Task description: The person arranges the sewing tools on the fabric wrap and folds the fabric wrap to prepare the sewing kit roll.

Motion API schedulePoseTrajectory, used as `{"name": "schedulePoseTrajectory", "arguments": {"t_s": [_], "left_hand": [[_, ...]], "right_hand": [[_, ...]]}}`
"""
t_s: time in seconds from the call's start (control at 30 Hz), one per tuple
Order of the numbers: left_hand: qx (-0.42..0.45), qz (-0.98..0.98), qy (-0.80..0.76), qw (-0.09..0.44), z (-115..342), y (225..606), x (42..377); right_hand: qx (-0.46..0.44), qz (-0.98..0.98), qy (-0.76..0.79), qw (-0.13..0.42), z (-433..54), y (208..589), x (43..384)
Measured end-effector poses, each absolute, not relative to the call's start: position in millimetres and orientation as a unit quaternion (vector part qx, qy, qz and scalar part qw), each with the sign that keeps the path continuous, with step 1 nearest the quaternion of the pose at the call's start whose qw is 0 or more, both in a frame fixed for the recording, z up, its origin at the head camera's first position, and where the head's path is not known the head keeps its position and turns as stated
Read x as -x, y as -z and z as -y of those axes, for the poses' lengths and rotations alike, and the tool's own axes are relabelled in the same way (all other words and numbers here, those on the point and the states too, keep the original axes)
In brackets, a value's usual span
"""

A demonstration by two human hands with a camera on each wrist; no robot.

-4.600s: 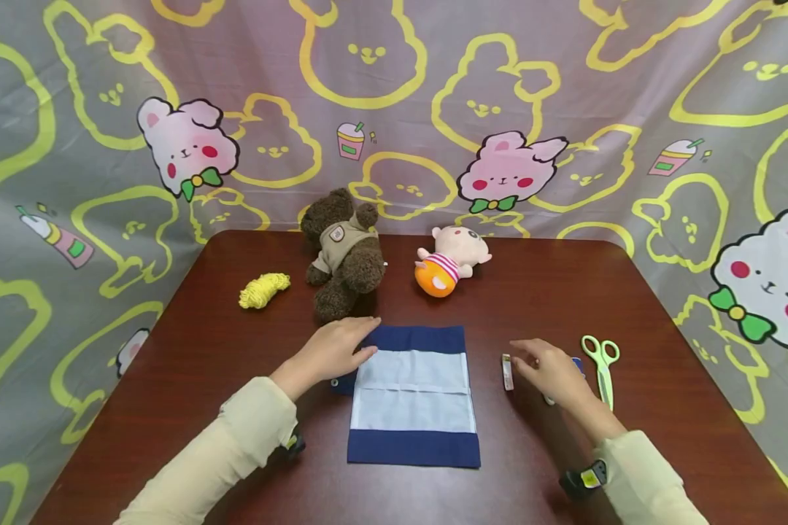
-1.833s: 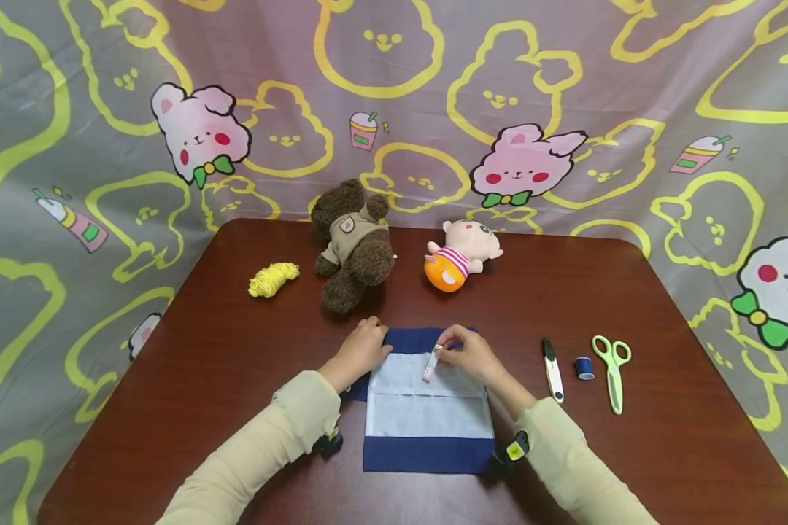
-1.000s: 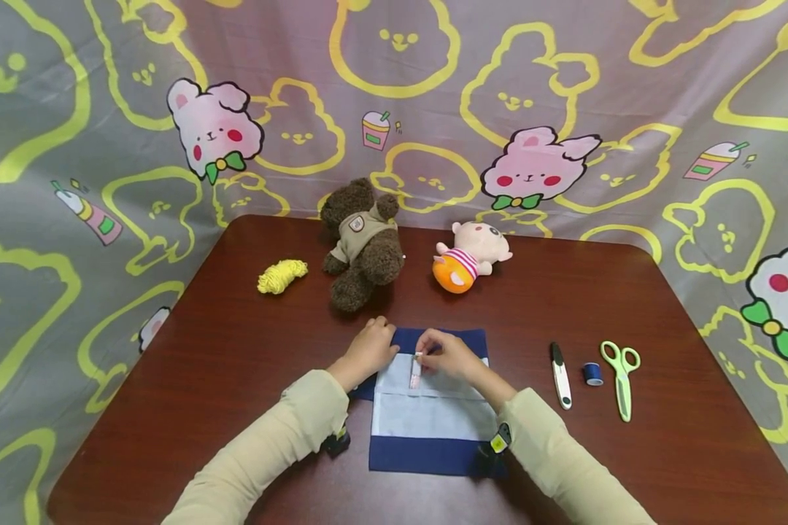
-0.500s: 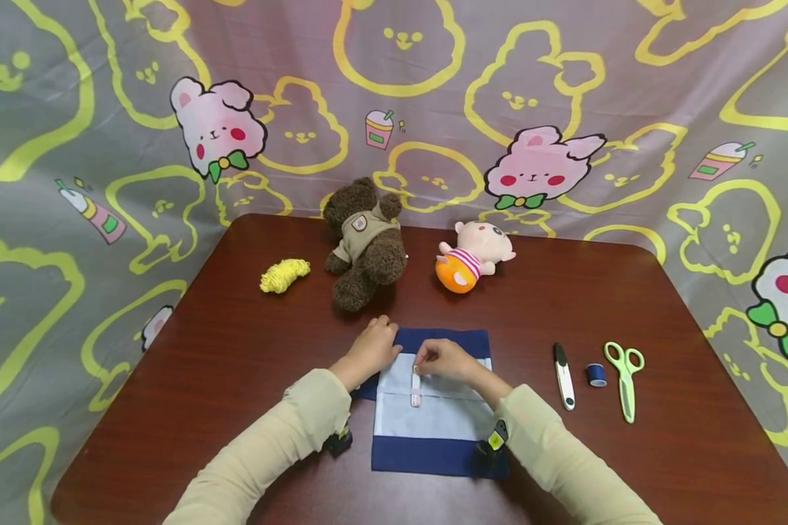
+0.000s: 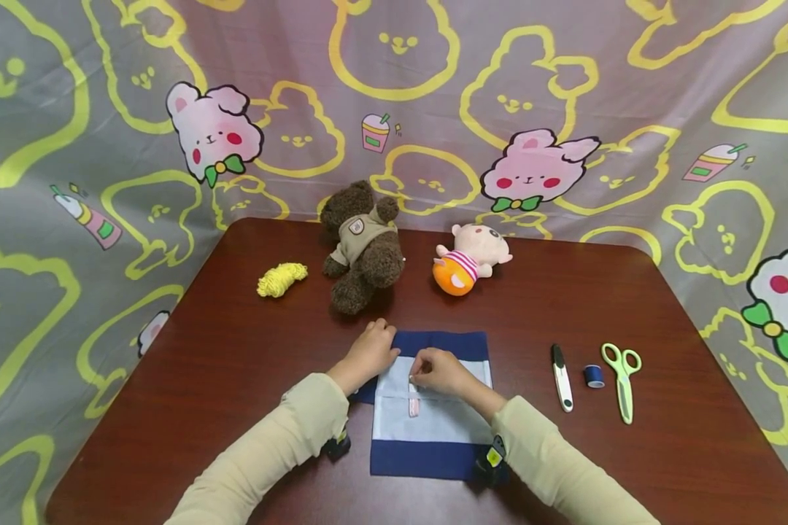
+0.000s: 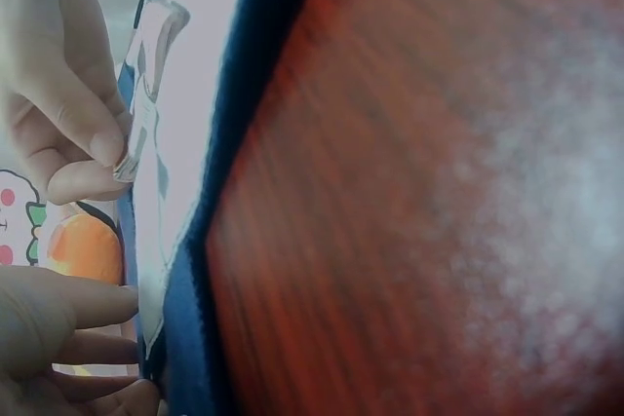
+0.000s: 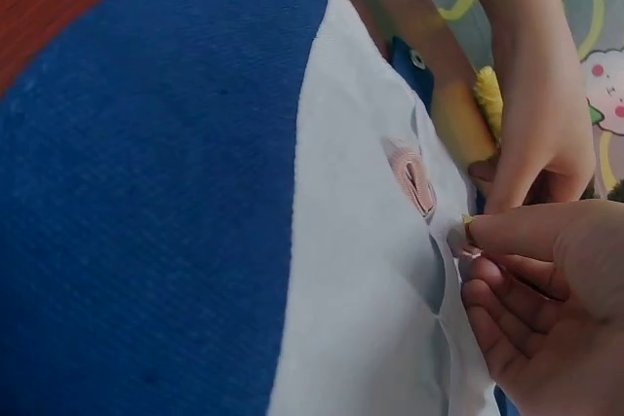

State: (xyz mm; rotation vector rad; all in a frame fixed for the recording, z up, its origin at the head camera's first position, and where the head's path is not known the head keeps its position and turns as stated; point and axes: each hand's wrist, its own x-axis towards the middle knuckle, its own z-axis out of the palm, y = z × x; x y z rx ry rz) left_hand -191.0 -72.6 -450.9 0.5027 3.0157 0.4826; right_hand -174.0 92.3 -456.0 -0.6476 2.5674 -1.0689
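A navy fabric pouch (image 5: 433,459) with a pale blue middle lies spread flat, a snap tab (image 7: 414,60) at its left side. My left hand (image 5: 371,354) grips the pouch's upper left edge with bent fingers, thumb on the cloth. Between thumb and fingertips, my right hand (image 5: 441,372) pinches the metal end of a folded pinkish-white tape measure (image 5: 414,405). The tape measure passes beneath the narrow band (image 5: 449,397) across the pale panel. Its folded pink end (image 7: 414,182) shows on the near side in the right wrist view.
A seam ripper-like black-and-white cutter (image 5: 562,379), a blue thread spool (image 5: 593,376) and green scissors (image 5: 624,379) lie to the right. Behind are a yellow yarn skein (image 5: 282,279), a brown teddy bear (image 5: 366,248) and a pink plush toy (image 5: 469,259) on the brown table (image 5: 236,350).
My right hand picked up the tape measure from the table's right side and carried it left over the pouch. It has slid it toward me beneath the band. My left hand keeps the pouch's edge.
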Motion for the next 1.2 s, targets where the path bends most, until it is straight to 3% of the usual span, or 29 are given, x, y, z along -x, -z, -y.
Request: {"name": "schedulePoseTrajectory", "arguments": {"t_s": [0.27,0.5,0.7,0.93,1.2], "left_hand": [[-0.171,-0.972,-0.159,0.016,73,452,191],[-0.174,-0.972,-0.156,0.025,72,453,189],[-0.182,-0.969,-0.164,0.031,68,455,190],[-0.171,-0.967,-0.185,0.026,71,455,191],[-0.166,-0.969,-0.183,0.012,74,454,192]], "right_hand": [[0.285,-0.891,0.344,0.085,-92,461,170],[0.308,-0.886,0.338,0.07,-97,459,166],[0.243,-0.894,0.376,0.028,-129,444,171],[0.131,-0.928,0.349,-0.008,-204,427,186],[0.062,-0.961,0.271,-0.002,-272,424,183]]}}
